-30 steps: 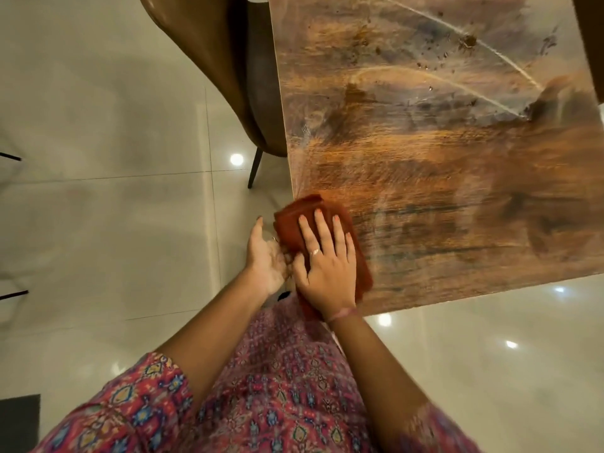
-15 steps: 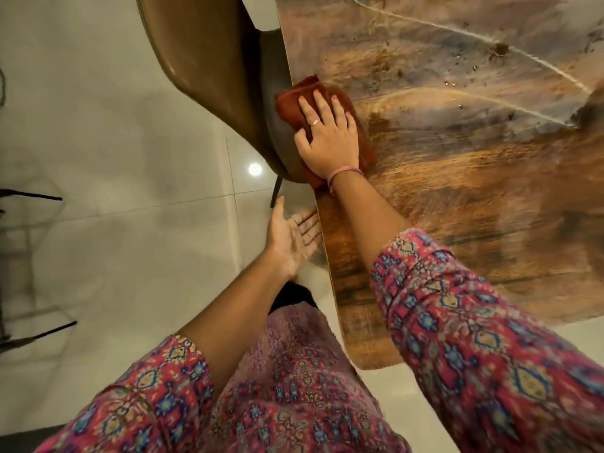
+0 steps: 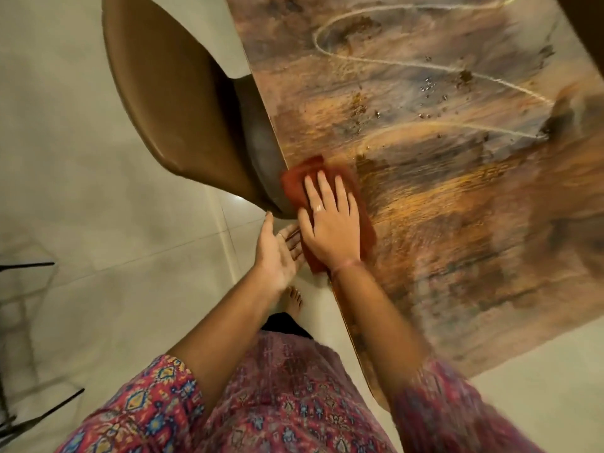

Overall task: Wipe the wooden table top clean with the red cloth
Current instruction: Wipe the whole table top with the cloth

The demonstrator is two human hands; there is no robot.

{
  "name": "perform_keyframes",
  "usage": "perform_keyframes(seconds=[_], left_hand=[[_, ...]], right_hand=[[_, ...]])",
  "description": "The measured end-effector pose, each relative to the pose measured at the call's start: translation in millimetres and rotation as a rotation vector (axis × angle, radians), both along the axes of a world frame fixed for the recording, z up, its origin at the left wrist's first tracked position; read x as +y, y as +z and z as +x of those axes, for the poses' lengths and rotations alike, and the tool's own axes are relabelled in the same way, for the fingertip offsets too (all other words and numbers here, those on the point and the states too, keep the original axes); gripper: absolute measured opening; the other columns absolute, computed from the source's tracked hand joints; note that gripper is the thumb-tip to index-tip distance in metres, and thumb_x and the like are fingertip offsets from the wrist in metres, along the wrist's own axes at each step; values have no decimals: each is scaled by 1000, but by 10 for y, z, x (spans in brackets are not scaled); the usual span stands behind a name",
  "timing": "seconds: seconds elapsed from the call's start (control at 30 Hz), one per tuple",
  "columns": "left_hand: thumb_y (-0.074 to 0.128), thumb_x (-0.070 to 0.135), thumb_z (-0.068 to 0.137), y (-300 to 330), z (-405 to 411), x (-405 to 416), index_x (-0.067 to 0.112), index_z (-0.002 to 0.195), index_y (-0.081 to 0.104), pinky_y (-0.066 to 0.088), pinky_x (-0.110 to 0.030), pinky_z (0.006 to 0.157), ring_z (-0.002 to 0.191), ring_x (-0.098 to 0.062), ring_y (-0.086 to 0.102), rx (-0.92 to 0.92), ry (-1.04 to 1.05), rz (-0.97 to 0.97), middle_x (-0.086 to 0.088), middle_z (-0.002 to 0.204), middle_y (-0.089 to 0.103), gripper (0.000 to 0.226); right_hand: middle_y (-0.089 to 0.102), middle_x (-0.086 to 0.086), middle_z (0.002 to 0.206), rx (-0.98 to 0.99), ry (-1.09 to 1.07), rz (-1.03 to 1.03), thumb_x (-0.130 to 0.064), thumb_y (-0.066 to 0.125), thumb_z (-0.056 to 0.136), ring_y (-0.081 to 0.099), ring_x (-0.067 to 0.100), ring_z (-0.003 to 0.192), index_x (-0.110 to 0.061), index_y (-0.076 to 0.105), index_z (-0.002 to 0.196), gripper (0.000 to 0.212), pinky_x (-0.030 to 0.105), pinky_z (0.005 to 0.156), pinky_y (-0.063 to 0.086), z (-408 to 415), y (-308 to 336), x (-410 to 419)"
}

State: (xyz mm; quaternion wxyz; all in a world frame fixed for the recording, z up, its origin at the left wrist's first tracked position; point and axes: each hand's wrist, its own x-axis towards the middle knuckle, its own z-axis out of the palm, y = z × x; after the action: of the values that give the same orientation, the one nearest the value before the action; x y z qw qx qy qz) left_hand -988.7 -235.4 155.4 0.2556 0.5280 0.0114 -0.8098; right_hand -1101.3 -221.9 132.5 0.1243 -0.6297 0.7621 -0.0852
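Note:
The wooden table top (image 3: pixel 441 223) fills the right of the view, streaked with pale wet lines and dark crumbs further in. The red cloth (image 3: pixel 294 181) lies at the table's left edge. My right hand (image 3: pixel 330 220) presses flat on it with straight, spread fingers. My left hand (image 3: pixel 277 253) is held palm up just off the edge, right beside the cloth, with relaxed fingers and nothing visible in it.
A brown chair (image 3: pixel 170 109) is pushed against the table's left side, just beyond the cloth. Crumbs (image 3: pixel 431 86) lie scattered on the far part of the top. Pale tiled floor (image 3: pixel 98 240) spreads to the left, and my bare foot (image 3: pixel 292 300) stands below the hands.
My right hand has drawn the cloth back along the table's left edge toward me. The left hand stays cupped beside the edge, now touching distance from the cloth.

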Motion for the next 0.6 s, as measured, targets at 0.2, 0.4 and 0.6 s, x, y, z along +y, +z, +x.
perform_keyframes(seconds=[0.2, 0.4, 0.6], left_hand=[[40, 49, 96, 76, -135, -265, 15, 122, 57, 50, -30, 74, 97, -18, 62, -123, -60, -15, -5, 111, 66, 47], [47, 43, 95, 42, -202, -599, 16, 118, 58, 51, -30, 70, 94, -18, 64, -125, -84, 23, -4, 101, 67, 37], [48, 51, 93, -2, -253, -1141, 24, 92, 61, 50, -32, 78, 95, -17, 57, -196, -219, -2, 2, 96, 65, 30]], right_hand=[[19, -4, 161, 47, -42, 76, -49, 33, 97, 13, 21, 150, -34, 23, 152, 58, 44, 117, 19, -58, -57, 953], [26, -3, 159, 35, -44, 52, -47, 39, 95, 20, 23, 148, -34, 30, 150, 57, 45, 116, 22, -305, -38, -123], [20, 0, 161, 60, -463, 93, -44, 37, 99, 16, 27, 148, -29, 26, 152, 57, 44, 119, 17, -1376, 38, -1436]])
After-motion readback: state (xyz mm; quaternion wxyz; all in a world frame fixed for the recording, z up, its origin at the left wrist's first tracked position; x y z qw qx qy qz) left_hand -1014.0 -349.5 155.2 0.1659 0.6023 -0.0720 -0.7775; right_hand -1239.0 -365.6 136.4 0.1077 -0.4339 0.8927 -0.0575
